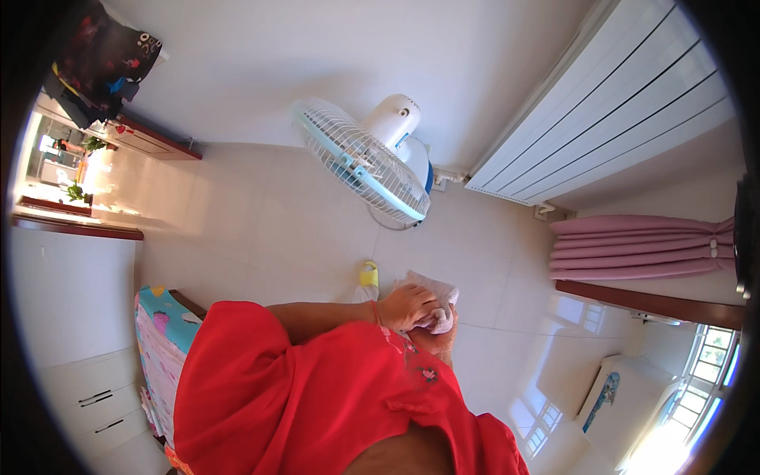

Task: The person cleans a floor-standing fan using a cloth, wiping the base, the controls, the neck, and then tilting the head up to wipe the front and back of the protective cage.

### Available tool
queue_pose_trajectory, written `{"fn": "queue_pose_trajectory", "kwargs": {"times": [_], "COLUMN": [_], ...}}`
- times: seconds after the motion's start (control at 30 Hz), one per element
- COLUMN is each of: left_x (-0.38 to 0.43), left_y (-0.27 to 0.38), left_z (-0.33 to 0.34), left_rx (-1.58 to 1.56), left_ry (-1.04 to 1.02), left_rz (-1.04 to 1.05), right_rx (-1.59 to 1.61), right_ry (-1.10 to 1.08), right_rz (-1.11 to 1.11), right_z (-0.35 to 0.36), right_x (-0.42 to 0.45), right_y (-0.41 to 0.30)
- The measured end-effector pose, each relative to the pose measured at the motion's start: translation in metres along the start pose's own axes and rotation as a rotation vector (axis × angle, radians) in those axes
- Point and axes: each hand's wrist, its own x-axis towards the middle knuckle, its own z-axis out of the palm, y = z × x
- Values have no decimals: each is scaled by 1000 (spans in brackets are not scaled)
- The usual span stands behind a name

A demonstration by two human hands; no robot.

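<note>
A pale, crumpled cloth (427, 288) is held between my two hands in front of my red garment (332, 392). My left hand (407, 306), with a thin red cord at its wrist, grips the cloth from the left with bent fingers. Below and to the right, my right hand (436, 340) holds the bunched lower part of the cloth; the cloth and the garment hide some of this hand. A yellow slipper (369, 275) shows on the floor just past my left wrist.
A white and light-blue electric fan (368, 160) stands ahead, near the wall. To the right are a white radiator (594, 113) and a gathered pink curtain (635, 246). A bed with patterned bedding (169, 323) lies left, near a white drawer cabinet (89, 392). Pale tiles (285, 225) cover the floor.
</note>
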Motion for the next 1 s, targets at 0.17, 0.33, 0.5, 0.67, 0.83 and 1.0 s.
{"fn": "queue_pose_trajectory", "kwargs": {"times": [0.17, 0.33, 0.5, 0.67, 0.83, 1.0], "left_x": [22, 5, -11, 4, 13, 13], "left_y": [6, -7, -93, -169, -196, -189], "left_z": [-66, -196, -287, -322, -316, -314], "left_rx": [-218, -143, 304, 477, 449, 332], "left_ry": [-134, 472, 781, 620, 384, 394], "left_rz": [219, 171, -101, -169, 0, -23], "right_rx": [-38, -358, -562, -592, -1047, -1986], "right_ry": [-42, -19, 8, 147, 302, 235], "right_rz": [-275, -689, -1049, -1102, -1183, -1636], "right_z": [0, 55, 111, 148, 216, 293], "right_x": [-18, -34, -4, 49, 77, 113], "right_y": [-18, -29, -9, 33, 82, 118]}}
